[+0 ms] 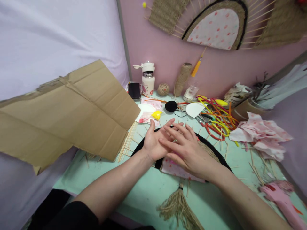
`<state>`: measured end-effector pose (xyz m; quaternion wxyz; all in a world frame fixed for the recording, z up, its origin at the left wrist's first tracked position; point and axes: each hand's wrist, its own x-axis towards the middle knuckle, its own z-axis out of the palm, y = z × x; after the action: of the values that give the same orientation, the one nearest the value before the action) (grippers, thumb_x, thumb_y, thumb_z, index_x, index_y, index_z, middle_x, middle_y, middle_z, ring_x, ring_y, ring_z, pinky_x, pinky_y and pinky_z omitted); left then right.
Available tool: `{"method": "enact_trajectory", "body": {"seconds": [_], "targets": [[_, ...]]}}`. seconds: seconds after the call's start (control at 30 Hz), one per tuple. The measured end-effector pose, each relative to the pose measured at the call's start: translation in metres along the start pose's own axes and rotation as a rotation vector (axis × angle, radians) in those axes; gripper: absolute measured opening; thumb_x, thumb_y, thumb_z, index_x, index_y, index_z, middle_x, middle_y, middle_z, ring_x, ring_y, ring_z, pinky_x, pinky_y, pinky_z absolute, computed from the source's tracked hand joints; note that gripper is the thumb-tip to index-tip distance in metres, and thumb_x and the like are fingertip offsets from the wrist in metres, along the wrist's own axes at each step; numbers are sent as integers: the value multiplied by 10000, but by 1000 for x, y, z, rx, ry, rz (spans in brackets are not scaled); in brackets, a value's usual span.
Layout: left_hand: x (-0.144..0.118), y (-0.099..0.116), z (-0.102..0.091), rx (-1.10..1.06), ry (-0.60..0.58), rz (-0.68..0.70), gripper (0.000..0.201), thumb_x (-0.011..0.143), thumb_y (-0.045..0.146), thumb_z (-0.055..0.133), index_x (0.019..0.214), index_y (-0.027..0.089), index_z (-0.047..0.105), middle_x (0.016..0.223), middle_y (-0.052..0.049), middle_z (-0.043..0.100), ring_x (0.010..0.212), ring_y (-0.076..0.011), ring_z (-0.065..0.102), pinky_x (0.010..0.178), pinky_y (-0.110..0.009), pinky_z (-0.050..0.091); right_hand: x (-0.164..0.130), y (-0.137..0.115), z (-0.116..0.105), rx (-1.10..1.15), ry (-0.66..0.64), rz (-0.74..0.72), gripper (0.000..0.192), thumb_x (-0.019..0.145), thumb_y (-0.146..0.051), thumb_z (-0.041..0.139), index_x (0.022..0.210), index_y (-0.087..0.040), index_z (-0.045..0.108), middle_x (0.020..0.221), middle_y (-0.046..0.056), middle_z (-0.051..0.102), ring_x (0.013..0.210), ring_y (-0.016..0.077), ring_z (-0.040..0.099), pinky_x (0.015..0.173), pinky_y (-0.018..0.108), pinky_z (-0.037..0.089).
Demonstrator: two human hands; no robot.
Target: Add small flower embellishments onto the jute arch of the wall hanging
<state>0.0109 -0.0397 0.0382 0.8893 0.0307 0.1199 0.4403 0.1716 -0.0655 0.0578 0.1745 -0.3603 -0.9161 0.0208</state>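
Mint-green desk [148, 191]: scattered thin wooden sticks [127, 142], white thermos flask [148, 80], tan jute twine ball [163, 89], black pompom [171, 106], tangled coloured plastic cords [218, 119], crumpled pink-patterned fabric [261, 134], pink glue gun [283, 199].

1. At the centre of the frame the left hand [153, 142] lies palm up with fingers spread, and the right hand [187, 150] rests across it, both empty.
2. Under the hands lies a round woven piece [211, 151] with a black rim, and a jute tassel [178, 206] hangs from its lower edge.
3. A large cardboard sheet [69, 111] fills the left of the frame, with thin wooden sticks [127, 142] beside its right edge on the mint-green worktop [148, 188].
4. Upper centre stand a white flask [148, 80] and a twine spool [182, 78].
5. Coloured wires [216, 116] lie right of centre; a pink glue gun [283, 199] lies at lower right.
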Motion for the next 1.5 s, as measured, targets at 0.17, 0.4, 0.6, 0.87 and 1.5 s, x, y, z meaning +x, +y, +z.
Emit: {"method": "enact_trajectory", "body": {"seconds": [0.17,0.4,0.6,0.87,1.5], "targets": [[-1,2,2,-1,1,48,750,910,716,284,1370,168,510,1308,-169,611,1246,-301,563,1006,-425,436,0,2,1,-50,66,44,398,976,-425,473,1294,-258,644,1531,82,449,1409,351,324,1146,644,219],[-1,3,1,4,-15,49,680,925,669,336,1342,167,529,1312,-175,607,1211,-296,589,951,-400,473,0,2,-1,-7,33,-33,380,973,-434,479,1262,-268,661,1510,73,477,1412,331,322,1142,622,260],[-2,0,4,12,12,-20,761,903,732,270,1305,155,562,1225,-179,648,1178,-312,603,943,-431,474,0,3,3,-54,48,17,451,965,-425,496,1346,-206,600,1530,120,441,1408,349,318,1135,632,269],[-1,3,2,8,5,42,718,913,707,290,1309,172,560,1211,-168,650,1142,-295,618,922,-404,472,-1,7,4,-87,81,16,465,953,-434,518,1336,-185,607,1531,128,439,1388,373,333,1116,663,273],[0,-1,1,-31,-20,21,729,903,716,317,1222,122,595,1154,-182,655,981,-261,657,868,-388,498,2,29,-9,160,415,137,152,925,-239,599,943,-262,748,1227,54,706,1254,272,517,1065,538,389]]}}
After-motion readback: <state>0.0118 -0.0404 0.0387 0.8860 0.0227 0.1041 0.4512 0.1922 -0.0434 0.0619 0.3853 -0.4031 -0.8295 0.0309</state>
